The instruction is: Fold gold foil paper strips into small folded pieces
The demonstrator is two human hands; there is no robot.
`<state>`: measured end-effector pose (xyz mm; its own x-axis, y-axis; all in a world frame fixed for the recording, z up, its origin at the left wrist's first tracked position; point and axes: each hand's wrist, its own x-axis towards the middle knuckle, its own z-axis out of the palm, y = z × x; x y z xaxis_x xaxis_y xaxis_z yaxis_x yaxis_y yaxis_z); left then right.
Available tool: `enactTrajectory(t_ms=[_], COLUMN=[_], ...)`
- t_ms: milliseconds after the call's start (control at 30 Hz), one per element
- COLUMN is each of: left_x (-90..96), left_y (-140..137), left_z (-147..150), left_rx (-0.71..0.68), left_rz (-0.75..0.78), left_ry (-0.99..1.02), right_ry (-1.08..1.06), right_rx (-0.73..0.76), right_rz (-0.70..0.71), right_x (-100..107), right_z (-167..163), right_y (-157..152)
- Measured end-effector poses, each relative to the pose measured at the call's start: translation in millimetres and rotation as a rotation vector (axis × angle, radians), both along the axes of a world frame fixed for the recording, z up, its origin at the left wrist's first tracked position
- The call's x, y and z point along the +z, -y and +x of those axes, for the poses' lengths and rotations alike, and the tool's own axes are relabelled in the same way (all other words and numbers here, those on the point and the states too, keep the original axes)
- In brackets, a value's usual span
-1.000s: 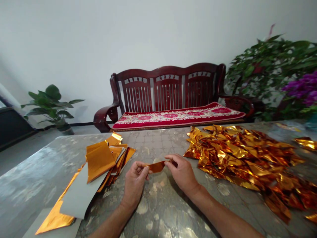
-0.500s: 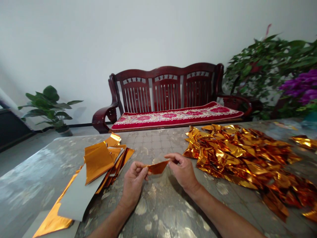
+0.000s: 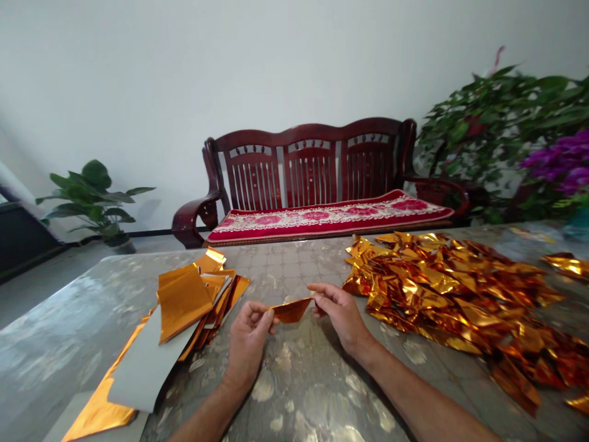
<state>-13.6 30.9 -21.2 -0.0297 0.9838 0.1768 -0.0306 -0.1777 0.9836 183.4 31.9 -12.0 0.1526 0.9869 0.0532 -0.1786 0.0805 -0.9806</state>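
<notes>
Between my hands, above the table, is a small folded piece of gold foil paper (image 3: 291, 311), wide along the top and narrower below. My left hand (image 3: 251, 328) pinches its left corner between thumb and fingers. At the opposite corner, the thumb and fingers of my right hand (image 3: 339, 316) are closed on the foil. To the left lies a loose stack of gold foil sheets (image 3: 184, 301), some turned to their grey backs. A large heap of folded gold foil pieces (image 3: 442, 288) spreads out on the right.
The patterned table (image 3: 294, 380) has a glossy cover. Behind it stands a dark red wooden bench (image 3: 308, 159) with a red floral seat mat (image 3: 317, 218). Potted plants stand at left (image 3: 94, 196) and right, with purple flowers (image 3: 559, 162) and clear plastic at the table's far right.
My right fingers have shifted slightly at the foil's right corner and are drawn closer together. My left hand keeps its pinch; the foil barely moves.
</notes>
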Motion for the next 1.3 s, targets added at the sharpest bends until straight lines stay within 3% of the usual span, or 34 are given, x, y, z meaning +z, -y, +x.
enactTrajectory(t_ms=[300,900,1200,1300], left_x=[-0.8,1.5,-0.7,-0.9], left_y=[-2.6,-0.7,-3.2,-2.6], left_z=[-0.5,1.7,2.7,3.0], left_rx=[0.029,-0.033,0.030,0.026], left_rz=[-0.052,-0.091,-0.123,-0.121], left_ry=[0.008,0.032,0.095,0.092], right_ry=[-0.138,-0.079,-0.086,-0.016], right_rx=[0.108,0.165,0.217,0.161], right_rz=[-0.083,-0.006,-0.030,-0.045], right_x=[-0.1,2.4,-1.6,-3.5], right_z=[1.1,0.3,-3.6,-6.2], right_y=[1.9,2.6,5.9,4.8])
